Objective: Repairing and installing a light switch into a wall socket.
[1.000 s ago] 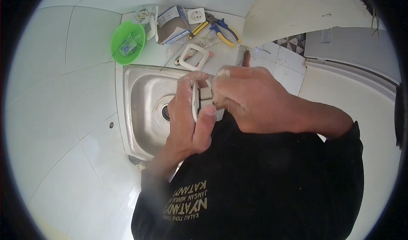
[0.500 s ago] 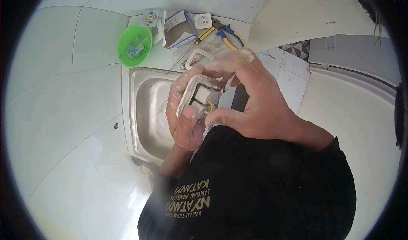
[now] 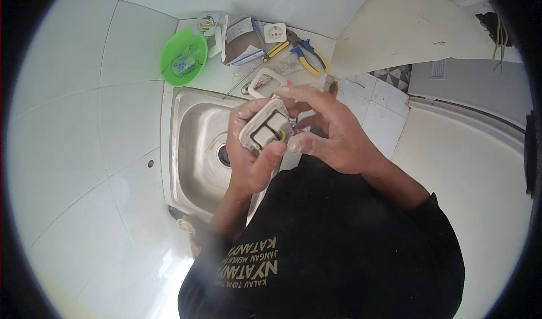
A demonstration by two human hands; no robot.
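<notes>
Head view: both hands (image 3: 293,141) pinch a white switch module (image 3: 265,129) over the steel sink (image 3: 189,149), pliers (image 3: 307,50) and green bowl (image 3: 182,56) behind.

Both hands meet in front of the chest, dusted with white powder. The left hand (image 3: 251,158) comes up from below on a bare forearm, palm cupped, thumb pressed across the front, fingers curled behind. The right hand (image 3: 333,132) reaches in from the right, wrist bent, fingers arched over the top, fingertips (image 3: 291,93) pinching down beside the left thumb.
</notes>
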